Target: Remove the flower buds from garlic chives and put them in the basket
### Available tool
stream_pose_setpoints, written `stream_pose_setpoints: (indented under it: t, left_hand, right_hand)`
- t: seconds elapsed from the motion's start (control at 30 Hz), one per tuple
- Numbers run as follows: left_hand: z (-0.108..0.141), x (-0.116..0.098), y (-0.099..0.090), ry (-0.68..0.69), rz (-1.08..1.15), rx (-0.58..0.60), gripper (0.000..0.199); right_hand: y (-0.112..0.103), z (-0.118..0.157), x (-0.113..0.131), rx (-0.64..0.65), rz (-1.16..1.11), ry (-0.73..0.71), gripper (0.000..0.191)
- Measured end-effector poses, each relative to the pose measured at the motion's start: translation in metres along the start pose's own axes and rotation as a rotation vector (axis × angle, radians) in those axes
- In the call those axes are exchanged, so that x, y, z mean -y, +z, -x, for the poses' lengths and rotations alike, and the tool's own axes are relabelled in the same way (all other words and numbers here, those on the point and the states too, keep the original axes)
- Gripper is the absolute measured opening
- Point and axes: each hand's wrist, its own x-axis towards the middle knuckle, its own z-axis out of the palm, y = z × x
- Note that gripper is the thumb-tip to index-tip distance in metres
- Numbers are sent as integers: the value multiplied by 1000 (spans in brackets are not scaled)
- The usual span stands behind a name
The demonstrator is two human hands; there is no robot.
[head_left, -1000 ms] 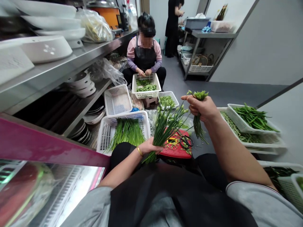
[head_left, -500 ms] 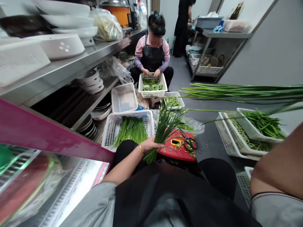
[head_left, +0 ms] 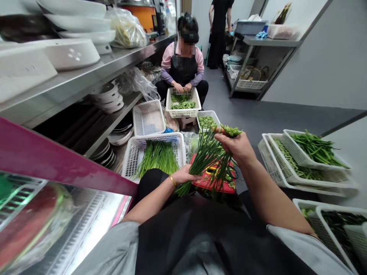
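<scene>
My left hand (head_left: pixel 185 175) is wrapped round a bunch of flowering chives (head_left: pixel 203 152), which leans up and to the right with its bud ends at the top. Higher and to the right, my right hand (head_left: pixel 236 147) grips a second, smaller bunch of flowering chives (head_left: pixel 233 131); pale bud ends stick out above the fist and thin stems hang below it. The bud ends of the left bunch reach close to my right fingers; whether they touch I cannot tell. Under both hands lies a red box (head_left: pixel 202 181) strewn with green bits, and scissors (head_left: pixel 233 172) on it are partly hidden.
A white basket of long green chives (head_left: pixel 183 147) stands at my left knee. Stacked baskets of green vegetables (head_left: pixel 289 179) are on the right. Ahead, a seated person (head_left: pixel 185 61) works over a basket (head_left: pixel 183 113). Metal shelving (head_left: pixel 126 57) with dishes runs along the left.
My right hand has come in from the far right, where long stems trailed across the view, and is now beside the left bunch. My left hand has stayed nearly in place.
</scene>
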Motion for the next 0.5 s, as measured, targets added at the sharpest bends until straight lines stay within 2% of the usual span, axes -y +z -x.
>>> stream_pose_setpoints:
  t: [0.13, 0.3, 0.5]
  left_hand:
    - [-2, -1, 5, -22, -2, 14, 44]
    - [-3, 1, 6, -5, -96, -59, 40]
    - [-4, 0, 4, 16, -122, -65, 36]
  right_hand:
    - [6, -1, 4, -14, -65, -28, 49]
    - [2, -3, 4, -31, -55, -51, 40]
    - [-1, -6, 4, -135, -10, -84, 32]
